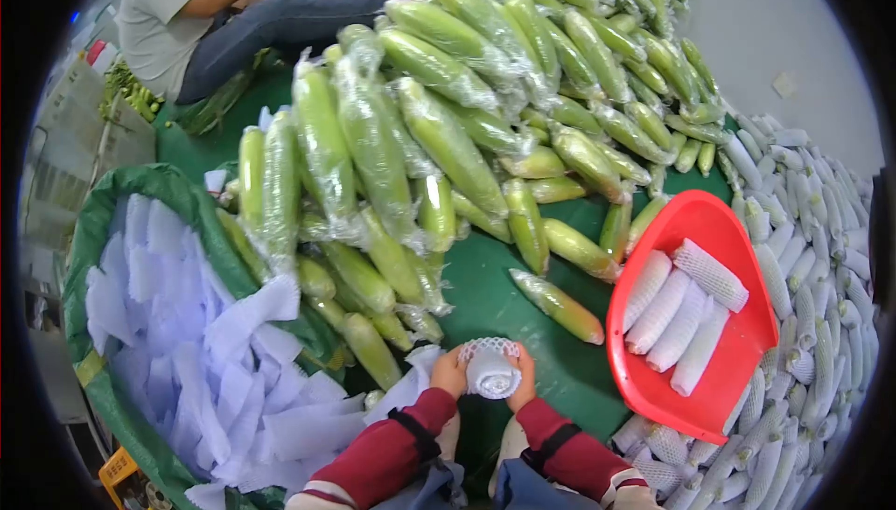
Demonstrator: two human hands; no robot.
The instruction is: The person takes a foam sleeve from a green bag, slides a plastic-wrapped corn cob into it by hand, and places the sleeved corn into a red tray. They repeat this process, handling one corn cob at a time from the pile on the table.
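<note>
Both hands close round a white foam net sleeve (492, 353), seen nearly end-on, its lacy rim flared at the top. A film-wrapped, pale end (493, 381) shows in its opening. My left hand (450, 372) grips the left side and my right hand (523, 379) the right. Just beyond lies one long green vegetable (557, 307) in clear film. Left of my hands, a green bag (93, 323) is full of flat white foam sleeves (187, 323).
Film-wrapped green vegetables (448, 137) form a big heap ahead. On the right, a red scoop-shaped tray (691, 221) holds several sleeved pieces (667, 323); more sleeved pieces (821, 258) are piled beyond it. A seated person (168, 25) is at upper left. Green sheeting (485, 295) covers the floor.
</note>
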